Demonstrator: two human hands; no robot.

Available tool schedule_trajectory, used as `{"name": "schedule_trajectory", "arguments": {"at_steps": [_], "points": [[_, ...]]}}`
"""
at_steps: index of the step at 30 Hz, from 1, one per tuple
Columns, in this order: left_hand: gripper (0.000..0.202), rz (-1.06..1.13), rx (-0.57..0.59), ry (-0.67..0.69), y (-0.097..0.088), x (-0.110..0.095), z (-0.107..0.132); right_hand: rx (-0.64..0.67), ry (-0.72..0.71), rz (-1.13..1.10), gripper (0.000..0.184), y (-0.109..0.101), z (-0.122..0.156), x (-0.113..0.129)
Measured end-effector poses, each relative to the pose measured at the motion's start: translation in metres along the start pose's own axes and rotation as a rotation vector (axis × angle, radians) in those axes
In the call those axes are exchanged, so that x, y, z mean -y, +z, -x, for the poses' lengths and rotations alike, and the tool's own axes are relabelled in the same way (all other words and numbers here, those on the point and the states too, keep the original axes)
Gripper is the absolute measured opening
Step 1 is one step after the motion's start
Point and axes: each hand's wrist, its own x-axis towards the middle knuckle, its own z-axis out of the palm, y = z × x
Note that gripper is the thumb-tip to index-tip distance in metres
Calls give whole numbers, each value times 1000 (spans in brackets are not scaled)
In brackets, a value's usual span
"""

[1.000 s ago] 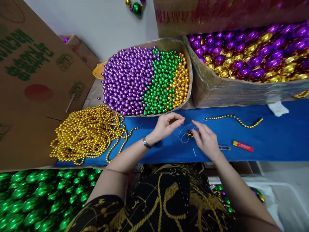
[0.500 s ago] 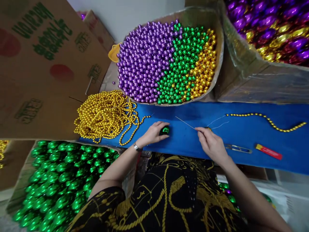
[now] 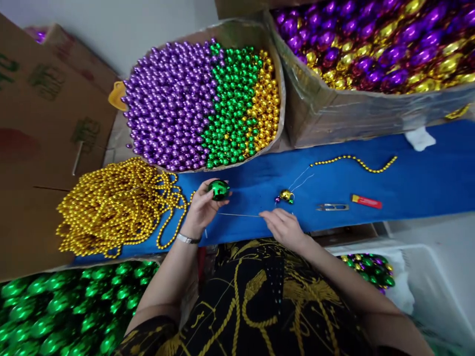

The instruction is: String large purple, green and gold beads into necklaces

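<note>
A large shiny green bead (image 3: 218, 190) rests in my left hand (image 3: 202, 207), between thumb and fingers, a little above the blue table cover. My right hand (image 3: 282, 228) pinches a long thin needle (image 3: 239, 214), whose tip points left toward my left hand. Behind my right hand, a gold bead (image 3: 285, 194) lies with a small purple and a small green bead beside it. White thread (image 3: 300, 177) runs from these to a strand of small gold beads (image 3: 354, 158). Whether the needle is joined to this thread, I cannot tell.
A box of small purple, green and gold beads (image 3: 174, 104) stands behind my hands. Gold bead chains (image 3: 118, 207) are heaped at left. Thread snips (image 3: 333, 207) and a red-yellow cutter (image 3: 366, 201) lie at right. Large green beads (image 3: 89, 301) fill a box lower left.
My left hand has turned up and lifted the green bead. My right hand has come nearer with the needle, uncovering the gold bead. The view has shifted right.
</note>
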Motion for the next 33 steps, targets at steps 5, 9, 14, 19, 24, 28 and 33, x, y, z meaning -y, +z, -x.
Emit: {"name": "schedule_trajectory", "arguments": {"at_steps": [5,9,14,19,24,28,33], "points": [[44,-7,-8,5,3,-1,2,-13,1,-86,20,-1,2,2],[48,51,-27,-22,10,-4,4,-65,75,-83,19,-17,1,-7],[52,119,-24,-59,15,-7,3,-85,82,-37,20,-30,-5,-19],[53,85,10,-34,16,-5,4,-84,37,-6,20,-27,-8,-17],[54,19,25,23,18,-5,3,-73,14,49,20,-27,-9,-20],[54,-26,-3,54,21,-9,0,-72,55,46,21,-33,-8,-23],[55,-68,26,48,26,-8,1,-79,28,67,20,-34,-10,-24]]}}
